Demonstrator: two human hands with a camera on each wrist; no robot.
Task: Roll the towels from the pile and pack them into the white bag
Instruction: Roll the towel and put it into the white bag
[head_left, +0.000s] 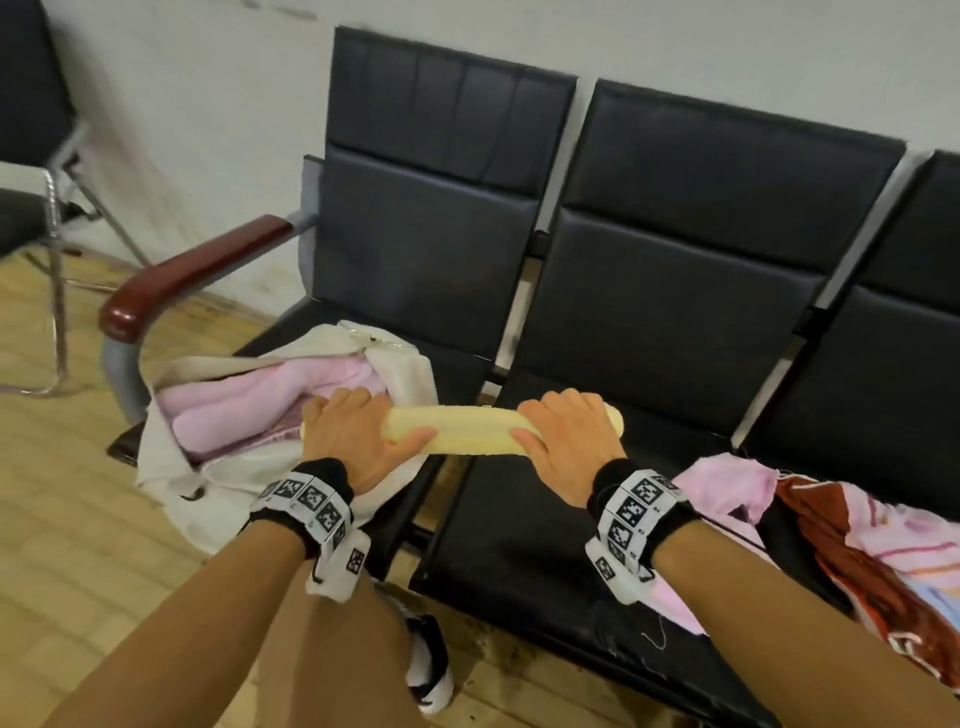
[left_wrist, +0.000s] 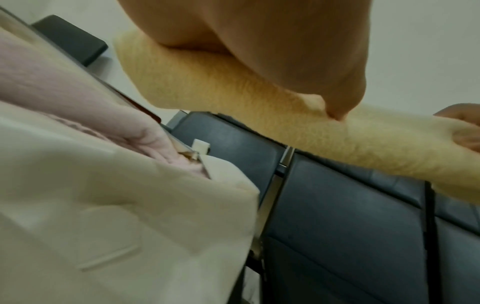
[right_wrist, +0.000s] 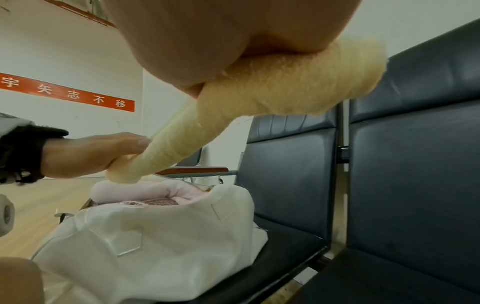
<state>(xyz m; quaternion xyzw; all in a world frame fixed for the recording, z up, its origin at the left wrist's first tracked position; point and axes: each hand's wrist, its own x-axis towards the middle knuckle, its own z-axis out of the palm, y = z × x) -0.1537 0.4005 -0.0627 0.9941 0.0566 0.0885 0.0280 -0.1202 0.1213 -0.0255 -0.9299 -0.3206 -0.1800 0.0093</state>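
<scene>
Gripping rolled yellow towel (head_left: 470, 431), both hands, above white bag (head_left: 171, 467)

Yellow towel (head_left: 467, 431), rolled into a tight cylinder, is lying level in the air, one end over the white bag (head_left: 171, 467). Bag is sitting open on the seat, holding rolled pink towels (head_left: 234, 405). Unrolled towel pile (head_left: 857, 535) is lying on the seat at right.
</scene>
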